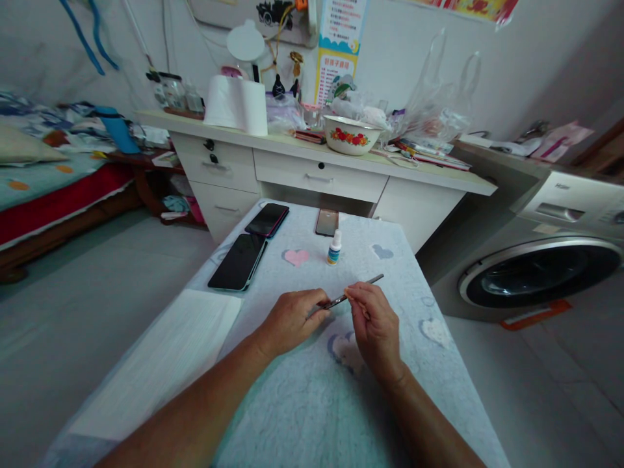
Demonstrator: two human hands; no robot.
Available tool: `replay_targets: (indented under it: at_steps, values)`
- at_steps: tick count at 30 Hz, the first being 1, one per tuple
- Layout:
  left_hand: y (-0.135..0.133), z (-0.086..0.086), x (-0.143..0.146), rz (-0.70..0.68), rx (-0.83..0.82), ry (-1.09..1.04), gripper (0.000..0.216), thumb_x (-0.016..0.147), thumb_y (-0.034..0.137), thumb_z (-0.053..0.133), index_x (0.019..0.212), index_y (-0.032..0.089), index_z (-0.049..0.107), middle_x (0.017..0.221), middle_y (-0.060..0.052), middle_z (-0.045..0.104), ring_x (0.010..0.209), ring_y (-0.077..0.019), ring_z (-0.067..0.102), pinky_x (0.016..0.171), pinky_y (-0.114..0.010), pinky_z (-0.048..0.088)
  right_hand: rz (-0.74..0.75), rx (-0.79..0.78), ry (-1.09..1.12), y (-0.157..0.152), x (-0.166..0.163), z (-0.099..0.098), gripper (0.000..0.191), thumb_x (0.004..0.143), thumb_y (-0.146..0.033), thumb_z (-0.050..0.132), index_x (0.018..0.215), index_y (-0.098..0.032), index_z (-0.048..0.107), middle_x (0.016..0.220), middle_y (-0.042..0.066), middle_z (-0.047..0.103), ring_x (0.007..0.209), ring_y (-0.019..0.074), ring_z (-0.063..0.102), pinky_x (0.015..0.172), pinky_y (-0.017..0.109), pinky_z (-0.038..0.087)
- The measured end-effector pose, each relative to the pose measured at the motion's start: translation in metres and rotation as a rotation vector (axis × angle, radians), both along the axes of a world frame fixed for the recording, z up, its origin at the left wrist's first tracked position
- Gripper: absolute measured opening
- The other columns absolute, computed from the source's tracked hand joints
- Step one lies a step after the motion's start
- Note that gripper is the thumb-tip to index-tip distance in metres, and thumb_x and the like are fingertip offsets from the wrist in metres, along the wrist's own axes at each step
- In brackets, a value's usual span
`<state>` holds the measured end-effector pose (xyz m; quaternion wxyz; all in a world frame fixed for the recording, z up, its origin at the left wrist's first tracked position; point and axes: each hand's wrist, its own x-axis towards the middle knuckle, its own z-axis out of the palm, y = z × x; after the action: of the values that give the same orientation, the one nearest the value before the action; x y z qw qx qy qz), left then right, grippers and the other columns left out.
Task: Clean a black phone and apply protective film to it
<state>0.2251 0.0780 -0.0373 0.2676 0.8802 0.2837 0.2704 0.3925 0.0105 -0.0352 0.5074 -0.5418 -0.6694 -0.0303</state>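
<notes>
A slim, dark, shiny pen-like stick [336,301] is held slantwise just over the cloth-covered table. My left hand [292,318] is closed, pinching its lower left end between thumb and fingers. Closed around its middle, my right hand [377,325] leaves the far tip jutting out up and to the right. The fingers hide parts of the stick, so its exact kind is unclear. Just beyond my hands stands a small white bottle [334,249] with a blue and yellow label, its cap on. Behind the bottle lies a small phone-like device [327,221].
Two dark-screened tablets or phones, one nearer [238,262] and one farther [268,220], lie at the table's left edge. White paper [166,364] covers the near left. A white desk [322,179] bears a flowered bowl [351,136]. A washing machine [541,253] stands right.
</notes>
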Motion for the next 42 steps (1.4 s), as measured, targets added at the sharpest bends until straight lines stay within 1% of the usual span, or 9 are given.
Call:
replay_targets:
  at_steps: [4,11,17,20,23,27,34,38,42]
  values:
    - [0.003,-0.002,0.002,-0.001,0.047,0.052,0.004,0.08,0.021,0.056,0.076,0.02,0.054,0.076,0.001,0.062,0.076,-0.0155,0.06,0.067,-0.024,0.044,0.037,-0.049,-0.035,0.003,-0.002,-0.005,0.023,0.086,-0.01,0.045,0.1,-0.021,0.06,0.098,0.007,0.059,0.092,0.0151,0.058,0.08,0.031,0.051]
    - [0.006,-0.005,0.002,0.049,-0.008,0.028,0.006,0.077,0.017,0.057,0.08,0.022,0.056,0.072,0.003,0.063,0.069,-0.0142,0.06,0.062,-0.023,0.042,0.058,-0.086,-0.064,0.008,-0.004,-0.01,0.023,0.087,-0.011,0.044,0.1,-0.02,0.06,0.098,0.007,0.059,0.091,0.0153,0.058,0.081,0.03,0.051]
    - [0.005,-0.004,0.001,0.029,0.011,-0.057,0.012,0.08,0.018,0.057,0.09,0.021,0.062,0.085,-0.001,0.067,0.08,-0.0158,0.062,0.072,-0.025,0.046,0.056,-0.106,-0.045,0.008,-0.001,-0.008,0.021,0.087,-0.012,0.045,0.099,-0.02,0.06,0.097,0.007,0.058,0.091,0.0152,0.057,0.081,0.03,0.05]
    - [0.005,-0.002,0.0,0.023,-0.007,-0.052,0.012,0.08,0.018,0.056,0.089,0.021,0.063,0.083,0.0,0.066,0.079,-0.0154,0.061,0.072,-0.025,0.045,0.004,-0.085,-0.041,0.009,0.004,-0.008,0.02,0.087,-0.013,0.045,0.098,-0.02,0.06,0.097,0.007,0.057,0.091,0.0155,0.057,0.078,0.03,0.05]
    - [0.006,0.0,-0.001,0.019,-0.002,-0.033,0.01,0.081,0.018,0.055,0.088,0.02,0.063,0.081,0.0,0.065,0.076,-0.0151,0.06,0.07,-0.025,0.045,-0.1,-0.061,-0.029,0.012,0.013,-0.009,0.018,0.086,-0.015,0.048,0.096,-0.02,0.062,0.097,0.007,0.053,0.089,0.0159,0.055,0.076,0.03,0.05]
    - [0.012,0.002,-0.005,0.014,0.005,-0.006,0.011,0.082,0.018,0.054,0.089,0.02,0.062,0.083,0.0,0.065,0.077,-0.0152,0.06,0.07,-0.025,0.043,-0.194,-0.095,-0.003,0.012,0.022,-0.009,0.017,0.086,-0.018,0.049,0.094,-0.02,0.064,0.093,0.005,0.051,0.082,0.0149,0.054,0.071,0.029,0.05]
    - [0.022,0.003,-0.012,0.01,-0.097,0.008,0.012,0.083,0.02,0.053,0.09,0.019,0.062,0.083,0.0,0.065,0.078,-0.0146,0.06,0.07,-0.023,0.043,-0.305,-0.11,-0.009,0.009,0.033,-0.008,0.016,0.086,-0.02,0.05,0.092,-0.018,0.064,0.091,0.005,0.052,0.077,0.0137,0.054,0.068,0.027,0.049]
    - [0.025,0.004,-0.013,-0.002,-0.168,-0.003,0.012,0.081,0.019,0.053,0.088,0.019,0.062,0.084,-0.001,0.065,0.079,-0.0149,0.06,0.07,-0.023,0.043,-0.342,-0.103,-0.024,0.009,0.036,-0.009,0.016,0.086,-0.02,0.049,0.091,-0.018,0.064,0.091,0.005,0.052,0.077,0.0141,0.055,0.069,0.028,0.049]
    - [0.028,0.003,-0.013,-0.003,-0.215,-0.026,0.013,0.081,0.019,0.052,0.089,0.018,0.062,0.084,-0.001,0.064,0.079,-0.015,0.059,0.069,-0.023,0.043,-0.327,-0.096,-0.044,0.008,0.031,-0.009,0.017,0.087,-0.02,0.048,0.093,-0.018,0.064,0.091,0.006,0.053,0.077,0.014,0.056,0.069,0.027,0.05]
